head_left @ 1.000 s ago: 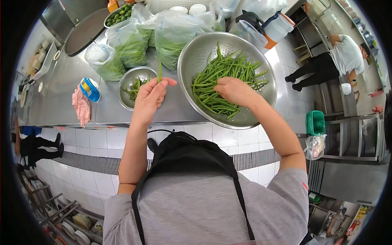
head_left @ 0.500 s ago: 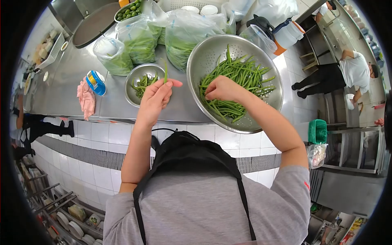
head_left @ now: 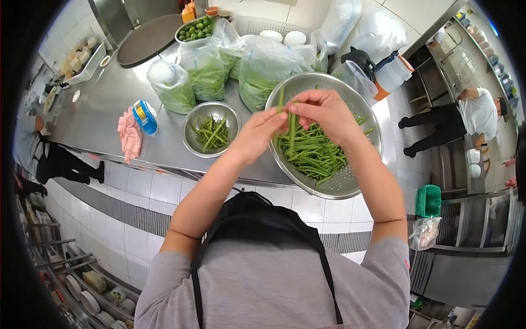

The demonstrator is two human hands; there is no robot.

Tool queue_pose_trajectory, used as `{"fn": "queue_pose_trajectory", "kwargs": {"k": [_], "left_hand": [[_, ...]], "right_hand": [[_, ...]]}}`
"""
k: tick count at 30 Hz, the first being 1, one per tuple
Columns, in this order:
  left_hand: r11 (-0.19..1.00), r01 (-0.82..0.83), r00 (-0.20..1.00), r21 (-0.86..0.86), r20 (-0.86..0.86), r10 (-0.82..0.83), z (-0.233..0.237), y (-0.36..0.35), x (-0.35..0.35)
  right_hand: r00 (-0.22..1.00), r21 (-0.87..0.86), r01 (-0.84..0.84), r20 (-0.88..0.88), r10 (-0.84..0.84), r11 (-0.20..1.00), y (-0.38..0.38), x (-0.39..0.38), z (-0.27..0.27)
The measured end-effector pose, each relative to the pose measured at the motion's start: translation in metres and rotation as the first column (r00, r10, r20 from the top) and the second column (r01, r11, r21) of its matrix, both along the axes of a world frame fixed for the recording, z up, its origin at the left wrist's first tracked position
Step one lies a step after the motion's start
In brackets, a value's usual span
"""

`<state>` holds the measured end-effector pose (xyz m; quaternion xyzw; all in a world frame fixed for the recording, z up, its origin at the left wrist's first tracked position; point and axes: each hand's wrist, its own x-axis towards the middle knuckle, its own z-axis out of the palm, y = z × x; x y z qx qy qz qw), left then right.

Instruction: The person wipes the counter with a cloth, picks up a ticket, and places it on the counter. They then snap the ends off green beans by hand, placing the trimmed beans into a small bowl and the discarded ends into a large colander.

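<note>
Over the left part of the perforated steel colander [head_left: 371, 159], my two hands meet. My left hand [head_left: 256, 133] pinches a green bean [head_left: 281, 98] that sticks up from its fingertips. My right hand [head_left: 323, 112] is closed on green beans [head_left: 292, 133] that hang down from its fingers. Many loose green beans [head_left: 318, 156] lie in the colander beneath. To the left, a small steel bowl [head_left: 190, 143] holds short bean pieces [head_left: 210, 133].
Plastic bags of greens [head_left: 203, 74] stand behind the bowls. A pink cloth [head_left: 129, 137] and a blue-labelled container [head_left: 146, 117] lie at left. Limes [head_left: 196, 30] fill a bowl at the back. One person [head_left: 476, 115] stands far right, another [head_left: 60, 159] far left.
My left hand has moved right, from beside the small bowl to the colander. My right hand has risen from the bean pile with beans in it. The view has shifted slightly.
</note>
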<state>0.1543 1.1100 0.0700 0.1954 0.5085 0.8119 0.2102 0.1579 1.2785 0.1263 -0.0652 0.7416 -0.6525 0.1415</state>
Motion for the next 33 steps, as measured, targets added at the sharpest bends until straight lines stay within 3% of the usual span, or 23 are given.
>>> {"fn": "queue_pose_trajectory", "kwargs": {"k": [2,6,8,9,10,11,15,19,21,22,24,28,33], "left_hand": [[0.995,0.061,0.977,0.076,0.199,-0.075,0.006,0.011,0.006],[0.991,0.132,0.952,-0.006,0.278,-0.125,-0.005,-0.009,-0.005],[0.997,0.061,0.950,-0.048,0.310,-0.043,0.000,-0.020,-0.005],[0.997,0.061,0.949,-0.049,0.311,-0.043,-0.001,-0.023,-0.005],[1.000,0.029,0.944,-0.007,0.330,-0.024,-0.003,-0.026,-0.005],[0.999,-0.005,0.937,0.034,0.350,-0.007,-0.004,-0.028,-0.005],[0.997,-0.031,0.944,0.076,0.331,0.004,-0.011,-0.036,-0.003],[0.999,-0.020,0.956,0.030,0.292,0.010,-0.018,-0.047,-0.002],[0.998,-0.042,0.956,0.036,0.292,0.029,-0.018,-0.048,-0.002],[0.998,-0.047,0.957,0.031,0.288,0.036,-0.018,-0.049,-0.001],[0.998,-0.049,0.958,0.026,0.283,0.039,-0.018,-0.049,0.000],[0.998,-0.052,0.959,0.022,0.280,0.044,-0.019,-0.051,0.002],[0.999,-0.050,0.956,0.014,0.289,0.044,-0.022,-0.048,0.003]], "right_hand": [[0.971,-0.090,0.176,-0.146,-0.188,0.980,-0.009,-0.001,-0.005],[0.970,-0.218,0.221,-0.051,-0.237,0.951,-0.004,0.000,-0.025],[0.964,0.238,0.218,-0.204,-0.170,0.947,0.010,-0.005,-0.060],[0.964,0.237,0.217,-0.203,-0.170,0.947,0.015,-0.007,-0.080],[0.922,0.502,0.116,-0.375,0.094,0.857,0.020,-0.010,-0.101],[0.810,0.734,0.082,-0.444,0.384,0.675,0.023,-0.011,-0.113],[0.859,0.786,0.009,-0.323,0.398,0.618,0.021,-0.011,-0.115],[0.848,0.683,0.076,-0.427,0.313,0.727,0.022,-0.009,-0.088],[0.707,0.694,-0.031,-0.493,0.507,0.719,0.021,-0.007,-0.088],[0.707,0.695,-0.030,-0.494,0.506,0.719,0.022,-0.007,-0.093],[0.606,0.808,0.019,-0.478,0.636,0.588,0.022,-0.006,-0.104],[0.615,0.786,0.092,-0.528,0.585,0.612,0.029,-0.008,-0.103],[0.566,0.856,0.114,-0.472,0.675,0.504,0.030,-0.012,-0.112]]}}
